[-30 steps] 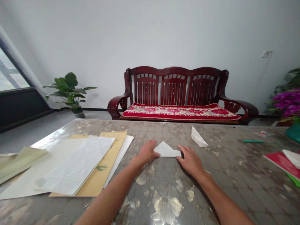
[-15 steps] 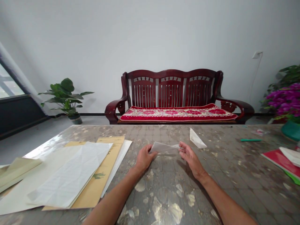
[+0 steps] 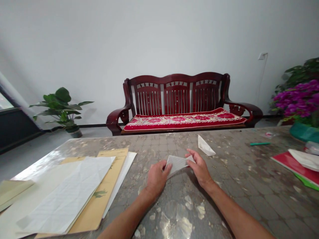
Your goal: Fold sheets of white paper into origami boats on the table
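A small folded piece of white paper point(image 3: 178, 163) is held up between my two hands, tilted above the table. My left hand point(image 3: 158, 175) grips its left end, thumb in front and fingers behind. At the other end, my right hand point(image 3: 199, 166) pinches the paper's right corner between thumb and fingers, with the index finger raised behind. Just beyond my right hand, another folded white paper point(image 3: 205, 146) lies on the table, pointed at its far end.
Loose white sheets point(image 3: 67, 196) and a tan pad point(image 3: 109, 186) cover the table's left side. At right are a green pen point(image 3: 260, 143), a red booklet point(image 3: 286, 161) and purple flowers in a teal pot point(image 3: 302, 132). A wooden bench point(image 3: 176, 96) stands behind the patterned table point(image 3: 224, 212).
The paper has tilted so that more of its face shows, and my right thumb now presses on its corner. The camera view has turned slightly right.
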Motion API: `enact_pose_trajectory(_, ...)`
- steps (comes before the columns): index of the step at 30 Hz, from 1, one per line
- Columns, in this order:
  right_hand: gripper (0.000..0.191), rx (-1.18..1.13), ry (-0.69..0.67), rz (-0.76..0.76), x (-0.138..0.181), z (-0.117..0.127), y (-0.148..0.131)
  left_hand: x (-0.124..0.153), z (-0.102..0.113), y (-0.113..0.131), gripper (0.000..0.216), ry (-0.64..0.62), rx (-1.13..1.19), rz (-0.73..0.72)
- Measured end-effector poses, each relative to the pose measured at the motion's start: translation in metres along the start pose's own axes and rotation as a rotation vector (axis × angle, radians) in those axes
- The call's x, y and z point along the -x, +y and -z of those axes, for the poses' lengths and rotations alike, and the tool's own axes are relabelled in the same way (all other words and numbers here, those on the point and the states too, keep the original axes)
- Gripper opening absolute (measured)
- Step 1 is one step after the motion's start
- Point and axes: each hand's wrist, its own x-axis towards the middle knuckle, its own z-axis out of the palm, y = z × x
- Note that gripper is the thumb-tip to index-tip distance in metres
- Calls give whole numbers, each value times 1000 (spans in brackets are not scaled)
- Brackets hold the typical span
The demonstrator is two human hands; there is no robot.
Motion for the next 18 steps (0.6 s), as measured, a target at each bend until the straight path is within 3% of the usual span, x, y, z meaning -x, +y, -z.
enact_pose_trajectory(8, 60, -45, 50, -88, -5, 5, 10, 4, -26, -2, 25, -29, 442, 124)
enact_pose_trajectory(11, 58, -34, 34, -108, -8, 8, 11, 5, -24, -3, 28, -90, 503, 171)
enact_pose_trajectory(13, 58, -29, 3, -122, -9, 9, 11, 2, -13, 1, 41, -97, 324, 166)
enact_pose_trajectory(15, 57, -21, -32, -125, -9, 8, 11, -3, 2, 8, 55, -28, -25, 60)
enact_pose_trajectory(18, 52, -5, -81, -101, -8, 4, 11, -17, 19, 24, 42, -7, -351, -181)
